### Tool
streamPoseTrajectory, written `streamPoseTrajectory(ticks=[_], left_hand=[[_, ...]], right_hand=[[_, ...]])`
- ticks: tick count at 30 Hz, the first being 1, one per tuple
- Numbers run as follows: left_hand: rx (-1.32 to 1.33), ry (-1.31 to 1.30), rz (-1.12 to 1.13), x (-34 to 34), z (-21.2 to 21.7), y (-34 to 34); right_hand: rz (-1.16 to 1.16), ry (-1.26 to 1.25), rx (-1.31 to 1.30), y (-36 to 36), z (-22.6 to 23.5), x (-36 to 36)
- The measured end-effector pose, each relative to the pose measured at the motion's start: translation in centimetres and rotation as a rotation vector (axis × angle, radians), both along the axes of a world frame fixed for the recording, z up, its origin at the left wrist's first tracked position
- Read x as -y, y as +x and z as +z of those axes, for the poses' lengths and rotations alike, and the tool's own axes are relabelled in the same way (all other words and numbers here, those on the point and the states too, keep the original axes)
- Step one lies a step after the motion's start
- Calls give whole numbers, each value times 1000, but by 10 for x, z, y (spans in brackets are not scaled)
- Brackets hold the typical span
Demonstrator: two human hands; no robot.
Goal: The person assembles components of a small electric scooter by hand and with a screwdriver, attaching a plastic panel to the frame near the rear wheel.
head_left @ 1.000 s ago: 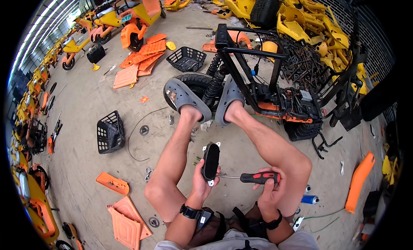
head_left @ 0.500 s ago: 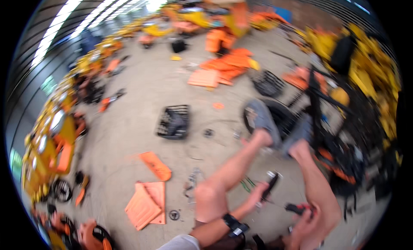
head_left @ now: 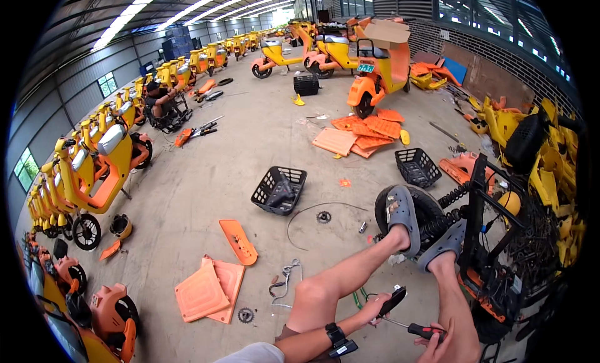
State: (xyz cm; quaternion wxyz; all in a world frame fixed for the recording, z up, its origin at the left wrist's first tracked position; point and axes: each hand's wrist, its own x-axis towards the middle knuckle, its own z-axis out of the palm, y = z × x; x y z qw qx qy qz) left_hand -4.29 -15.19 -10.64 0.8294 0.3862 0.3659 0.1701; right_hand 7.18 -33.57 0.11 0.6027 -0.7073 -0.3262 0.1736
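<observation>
Toward the bottom of the view, my left hand (head_left: 372, 309) is closed around a smooth black part (head_left: 393, 302) with a pale tip; its exact kind is unclear. In my right hand (head_left: 437, 344) is a screwdriver (head_left: 427, 331) with a red and black handle. Its thin shaft points left to the underside of the black part, and whether the tip touches is hidden by my fingers. Both hands are between my bare legs, over the concrete floor. Behind my left hand lies a green loop (head_left: 359, 297). My clog-shod feet rest by a black tire (head_left: 406, 207).
A stripped black scooter frame (head_left: 470, 219) stands close on my right, beside piled yellow panels (head_left: 542, 169). Black baskets (head_left: 279, 189), orange panels (head_left: 209, 289) and a sprocket (head_left: 245, 315) lie ahead and left. Yellow scooters (head_left: 94, 182) line the left; another person (head_left: 164, 104) sits there.
The view has swung, so the scene sits differently and is sharper now. Both hands appear lower in the picture, still holding the black part and the screwdriver.
</observation>
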Motion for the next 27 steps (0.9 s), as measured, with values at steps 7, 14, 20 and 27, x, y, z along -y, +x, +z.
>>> streamPoseTrajectory(ticks=[7, 14, 20, 27], left_hand=[[-48, -15, 18, 5, 3, -15], [-44, -28, -44, 1, -16, -14], [-101, -52, -136, 2, -2, -12], [8, -146, -151, 7, -2, -13]], right_hand=[[-92, -164, 185, 0, -22, 3], [-85, -211, 290, 8, -39, 3], [32, -172, 234, -7, 3, 2], [-42, -81, 130, -7, 4, 3]])
